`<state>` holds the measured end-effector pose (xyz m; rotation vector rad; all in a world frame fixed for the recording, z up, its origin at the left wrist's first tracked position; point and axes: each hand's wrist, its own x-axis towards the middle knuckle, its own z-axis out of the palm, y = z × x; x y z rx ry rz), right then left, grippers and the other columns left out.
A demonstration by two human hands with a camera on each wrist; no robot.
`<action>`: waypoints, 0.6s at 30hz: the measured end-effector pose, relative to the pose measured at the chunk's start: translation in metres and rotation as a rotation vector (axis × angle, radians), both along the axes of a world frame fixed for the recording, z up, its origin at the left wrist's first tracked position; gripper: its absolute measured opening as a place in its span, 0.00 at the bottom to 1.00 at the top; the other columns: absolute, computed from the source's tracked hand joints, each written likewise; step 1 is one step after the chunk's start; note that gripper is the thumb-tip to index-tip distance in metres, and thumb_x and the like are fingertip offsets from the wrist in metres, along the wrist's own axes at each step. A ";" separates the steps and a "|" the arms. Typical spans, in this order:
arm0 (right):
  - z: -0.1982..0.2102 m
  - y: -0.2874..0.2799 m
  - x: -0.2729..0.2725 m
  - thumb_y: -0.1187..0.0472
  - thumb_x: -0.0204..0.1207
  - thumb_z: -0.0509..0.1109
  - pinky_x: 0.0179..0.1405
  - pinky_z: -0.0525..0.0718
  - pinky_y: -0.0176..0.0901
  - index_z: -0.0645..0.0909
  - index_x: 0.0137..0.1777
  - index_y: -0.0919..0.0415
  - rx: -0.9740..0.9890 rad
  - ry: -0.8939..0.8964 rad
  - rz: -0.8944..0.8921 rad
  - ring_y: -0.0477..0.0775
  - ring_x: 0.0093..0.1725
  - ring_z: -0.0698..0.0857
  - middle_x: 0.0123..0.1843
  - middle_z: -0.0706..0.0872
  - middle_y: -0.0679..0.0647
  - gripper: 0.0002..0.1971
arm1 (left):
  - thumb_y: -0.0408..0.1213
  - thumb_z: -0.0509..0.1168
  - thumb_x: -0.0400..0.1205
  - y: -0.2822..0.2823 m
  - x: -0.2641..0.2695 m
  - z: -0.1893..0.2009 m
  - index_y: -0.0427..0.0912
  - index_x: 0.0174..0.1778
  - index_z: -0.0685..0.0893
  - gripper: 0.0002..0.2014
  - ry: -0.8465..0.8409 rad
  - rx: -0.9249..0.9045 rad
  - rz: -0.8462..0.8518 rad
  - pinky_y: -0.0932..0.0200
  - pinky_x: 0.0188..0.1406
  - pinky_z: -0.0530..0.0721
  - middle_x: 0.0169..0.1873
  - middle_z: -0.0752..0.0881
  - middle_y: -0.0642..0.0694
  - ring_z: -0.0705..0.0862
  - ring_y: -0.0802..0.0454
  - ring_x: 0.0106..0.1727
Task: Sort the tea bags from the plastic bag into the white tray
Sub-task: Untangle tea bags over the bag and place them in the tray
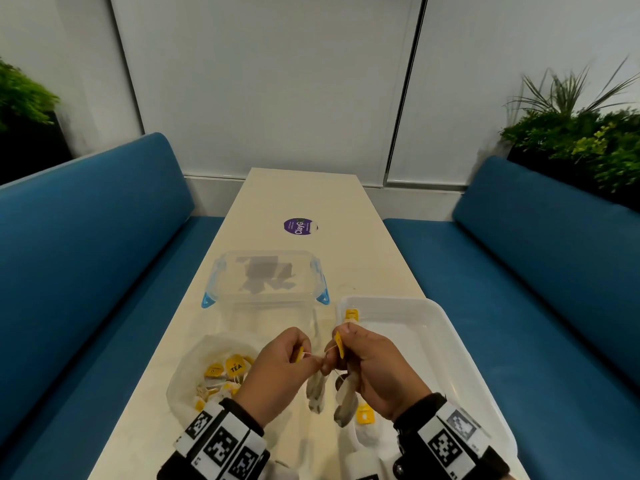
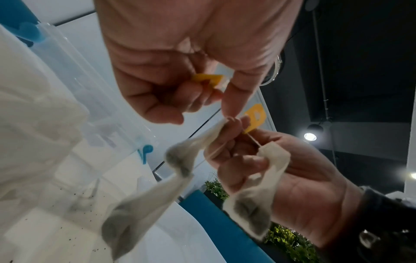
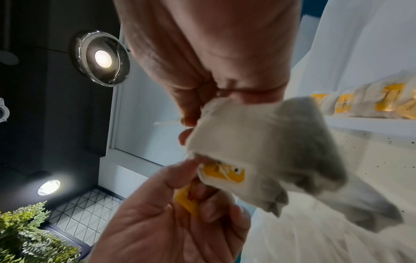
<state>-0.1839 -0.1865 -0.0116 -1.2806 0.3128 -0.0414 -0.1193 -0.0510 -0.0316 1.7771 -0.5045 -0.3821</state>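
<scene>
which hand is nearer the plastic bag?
Left. The left hand is right beside the plastic bag, just to its right; the right hand is farther right, over the white tray.

A long cream rectangular table (image 1: 304, 199) carries a round purple sticker (image 1: 298, 227), a clear plastic lidded box with blue clips (image 1: 266, 280), a crumpled clear plastic bag of yellow-tagged tea bags (image 1: 214, 372) and a white plastic tray (image 1: 429, 327) at its right edge.

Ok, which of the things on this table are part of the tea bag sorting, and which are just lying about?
In the job:
- left hand, pinching a yellow tag
- right hand, holding a tea bag
- second tea bag hanging between the hands
- plastic bag of tea bags
- white tray

Lying about:
- clear lidded container
- purple sticker
</scene>
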 end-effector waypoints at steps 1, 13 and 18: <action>0.000 0.000 -0.001 0.62 0.86 0.50 0.27 0.67 0.43 0.73 0.38 0.65 -0.007 0.007 0.013 0.52 0.29 0.83 0.27 0.81 0.57 0.16 | 0.35 0.70 0.74 0.001 0.000 -0.002 0.44 0.34 0.76 0.08 -0.010 -0.003 -0.016 0.57 0.36 0.70 0.27 0.70 0.47 0.69 0.54 0.31; 0.006 -0.002 -0.002 0.63 0.85 0.52 0.25 0.76 0.42 0.74 0.39 0.64 -0.110 0.012 0.063 0.53 0.31 0.83 0.29 0.80 0.56 0.15 | 0.33 0.69 0.76 0.004 0.003 -0.007 0.55 0.31 0.82 0.12 -0.218 0.050 -0.070 0.65 0.36 0.73 0.30 0.81 0.53 0.74 0.62 0.31; 0.005 -0.003 0.000 0.63 0.86 0.53 0.34 0.83 0.45 0.75 0.38 0.64 -0.171 0.012 0.059 0.50 0.34 0.84 0.31 0.81 0.55 0.16 | 0.52 0.64 0.63 0.005 0.007 -0.006 0.55 0.29 0.81 0.07 -0.189 -0.021 -0.040 0.62 0.35 0.77 0.30 0.84 0.51 0.78 0.58 0.31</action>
